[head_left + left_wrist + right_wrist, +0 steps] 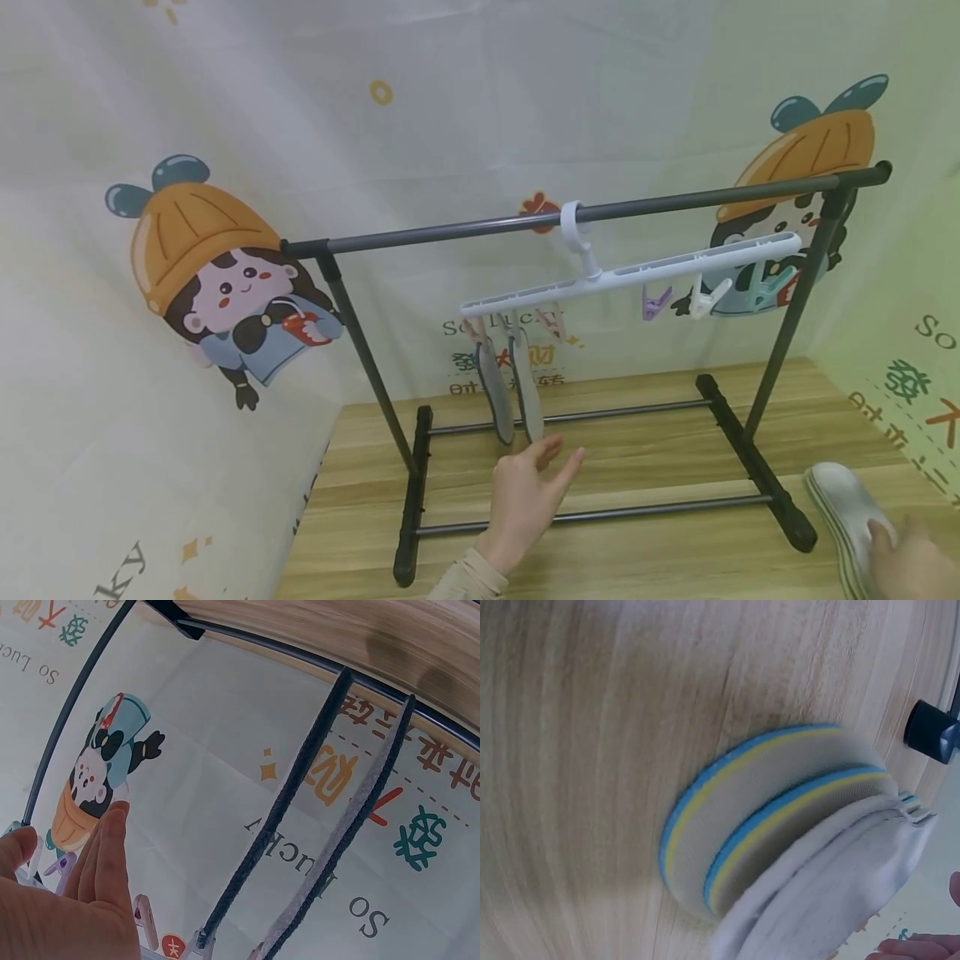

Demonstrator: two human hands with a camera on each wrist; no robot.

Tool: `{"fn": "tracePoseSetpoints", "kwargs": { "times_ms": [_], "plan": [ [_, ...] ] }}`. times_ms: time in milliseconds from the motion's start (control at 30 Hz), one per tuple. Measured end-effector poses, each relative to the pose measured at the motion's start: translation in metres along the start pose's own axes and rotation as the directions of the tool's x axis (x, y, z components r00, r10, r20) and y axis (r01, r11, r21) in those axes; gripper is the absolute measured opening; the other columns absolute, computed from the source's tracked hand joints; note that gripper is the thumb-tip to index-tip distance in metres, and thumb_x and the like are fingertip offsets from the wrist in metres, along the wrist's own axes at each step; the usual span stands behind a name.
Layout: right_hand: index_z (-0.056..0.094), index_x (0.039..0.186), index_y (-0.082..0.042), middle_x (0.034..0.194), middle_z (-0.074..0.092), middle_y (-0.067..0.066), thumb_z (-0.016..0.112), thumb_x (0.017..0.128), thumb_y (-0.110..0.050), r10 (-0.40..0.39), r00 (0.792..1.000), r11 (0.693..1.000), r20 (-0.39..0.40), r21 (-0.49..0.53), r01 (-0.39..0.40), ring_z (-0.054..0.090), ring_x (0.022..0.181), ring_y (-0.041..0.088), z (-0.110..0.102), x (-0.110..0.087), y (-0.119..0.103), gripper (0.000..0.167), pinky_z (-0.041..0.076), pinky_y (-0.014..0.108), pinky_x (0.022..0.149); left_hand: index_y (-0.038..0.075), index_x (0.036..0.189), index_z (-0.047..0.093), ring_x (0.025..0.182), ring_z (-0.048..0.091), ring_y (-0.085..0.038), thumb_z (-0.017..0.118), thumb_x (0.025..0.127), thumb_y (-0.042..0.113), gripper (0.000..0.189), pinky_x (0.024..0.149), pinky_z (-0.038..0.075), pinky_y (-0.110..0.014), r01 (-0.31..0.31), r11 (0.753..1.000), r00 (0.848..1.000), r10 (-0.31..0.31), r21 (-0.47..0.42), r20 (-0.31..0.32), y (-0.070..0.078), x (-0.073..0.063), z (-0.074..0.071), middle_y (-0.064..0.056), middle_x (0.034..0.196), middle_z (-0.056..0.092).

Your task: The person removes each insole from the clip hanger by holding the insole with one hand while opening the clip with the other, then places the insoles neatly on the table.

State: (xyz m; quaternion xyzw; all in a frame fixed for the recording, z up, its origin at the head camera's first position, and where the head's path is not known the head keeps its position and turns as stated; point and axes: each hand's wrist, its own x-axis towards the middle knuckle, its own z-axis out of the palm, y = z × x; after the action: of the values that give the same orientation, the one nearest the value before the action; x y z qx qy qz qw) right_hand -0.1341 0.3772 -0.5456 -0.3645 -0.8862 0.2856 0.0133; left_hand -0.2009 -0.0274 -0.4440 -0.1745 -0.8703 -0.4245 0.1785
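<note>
My left hand [523, 496], its fingers extended and nothing in its grasp, is just below two thin insoles [529, 387] in the head view. These hang upright from clips at the left end of a white clip hanger [660, 268]. In the left wrist view the insoles [279, 814] appear edge-on, away from the fingers. At the lower right, my blurred right hand [911, 560] overlaps a pile of pale insoles [842, 498] on the wooden surface. The right wrist view shows blue and yellow edges on the lower insoles [735, 802], with loosely bent fingers [919, 947] apart from the pile.
A dark metal rack [450, 233] carries the hanger by its hook. Unused clips dangle on the hanger, among them a pink clip [551, 322], a purple clip [656, 302] and a white clip [708, 297]. Printed cloth [480, 100] encloses the wood-grain surface [637, 467].
</note>
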Motion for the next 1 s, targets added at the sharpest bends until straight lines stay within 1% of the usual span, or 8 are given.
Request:
{"fn": "tracePoseSetpoints", "kwargs": {
  "times_ms": [100,267,333,400,533,633,833,1000],
  "plan": [
    [0.02,0.138,0.018,0.129,0.035,0.046,0.037,0.103,-0.02,-0.026,1.0,1.0,-0.004,-0.013,0.026,0.042,0.114,0.063,0.001,-0.003,-0.005,0.054,0.04,0.065,0.099,0.001,0.11,0.072,0.091,0.075,-0.025,0.065,0.094,0.043,0.046,0.076,0.061,-0.03,-0.006,1.0,1.0,0.006,0.001,0.003,-0.002,-0.001,0.001,-0.015,0.106,0.074],
    [0.022,0.137,0.022,0.131,0.031,0.047,0.042,0.102,-0.017,-0.1,0.995,0.995,0.01,0.001,0.1,0.037,0.12,0.063,0.008,-0.004,-0.013,0.056,0.039,0.067,0.099,0.001,0.106,0.073,0.087,0.076,-0.025,0.066,0.093,0.041,0.042,0.073,0.061,-0.029,-0.029,1.0,0.999,0.029,0.012,-0.016,-0.004,-0.002,0.002,-0.016,0.102,0.075],
    [0.021,0.14,0.02,0.133,0.029,0.047,0.042,0.103,-0.02,-0.136,0.99,0.991,0.026,0.017,0.135,0.036,0.121,0.064,0.011,-0.004,-0.017,0.058,0.039,0.07,0.097,0.001,0.104,0.073,0.085,0.076,-0.026,0.067,0.094,0.039,0.041,0.072,0.061,-0.029,-0.039,0.999,0.999,0.039,0.019,-0.022,-0.004,-0.002,0.001,-0.015,0.1,0.075],
    [0.023,0.14,0.017,0.132,0.031,0.046,0.041,0.104,-0.023,-0.175,0.984,0.984,0.035,0.034,0.174,0.038,0.118,0.065,0.014,-0.004,-0.021,0.057,0.043,0.071,0.089,0.001,0.103,0.074,0.084,0.076,-0.025,0.066,0.094,0.039,0.04,0.07,0.061,-0.029,-0.047,0.998,0.998,0.048,0.027,-0.028,-0.004,0.0,0.0,-0.015,0.099,0.076],
    [0.021,0.145,0.012,0.139,0.029,0.044,0.037,0.106,-0.031,-0.233,0.971,0.972,0.049,0.054,0.231,0.037,0.121,0.065,0.021,-0.007,-0.036,0.06,0.043,0.074,0.086,0.001,0.103,0.074,0.084,0.076,-0.027,0.066,0.094,0.038,0.039,0.071,0.061,-0.03,-0.043,0.999,0.999,0.044,0.032,-0.028,-0.005,0.002,-0.003,-0.016,0.099,0.075],
    [0.018,0.148,0.013,0.146,0.025,0.042,0.035,0.107,-0.035,-0.288,0.957,0.957,0.041,0.053,0.285,0.031,0.129,0.063,0.027,-0.013,-0.051,0.065,0.037,0.075,0.095,0.0,0.104,0.073,0.086,0.075,-0.027,0.066,0.094,0.039,0.041,0.072,0.061,-0.031,-0.028,0.999,0.999,0.029,0.028,-0.029,-0.005,0.004,-0.005,-0.017,0.1,0.075],
    [0.024,0.144,0.019,0.143,0.026,0.047,0.038,0.107,-0.035,-0.428,0.903,0.901,-0.032,0.056,0.43,0.029,0.13,0.063,0.045,-0.027,-0.081,0.067,0.032,0.073,0.101,0.0,0.105,0.073,0.086,0.076,-0.026,0.066,0.094,0.042,0.044,0.074,0.061,-0.031,-0.006,1.0,1.0,0.006,0.026,-0.028,-0.007,0.006,-0.007,-0.017,0.1,0.075],
    [0.026,0.145,0.017,0.146,0.027,0.044,0.044,0.105,-0.03,-0.492,0.869,0.866,-0.044,0.075,0.494,0.029,0.132,0.063,0.058,-0.04,-0.109,0.064,0.032,0.072,0.102,0.001,0.103,0.074,0.081,0.076,-0.023,0.065,0.094,0.044,0.045,0.071,0.061,-0.029,-0.034,0.998,0.998,0.036,0.059,-0.048,-0.009,0.009,-0.011,-0.015,0.096,0.076]
  ]
}}
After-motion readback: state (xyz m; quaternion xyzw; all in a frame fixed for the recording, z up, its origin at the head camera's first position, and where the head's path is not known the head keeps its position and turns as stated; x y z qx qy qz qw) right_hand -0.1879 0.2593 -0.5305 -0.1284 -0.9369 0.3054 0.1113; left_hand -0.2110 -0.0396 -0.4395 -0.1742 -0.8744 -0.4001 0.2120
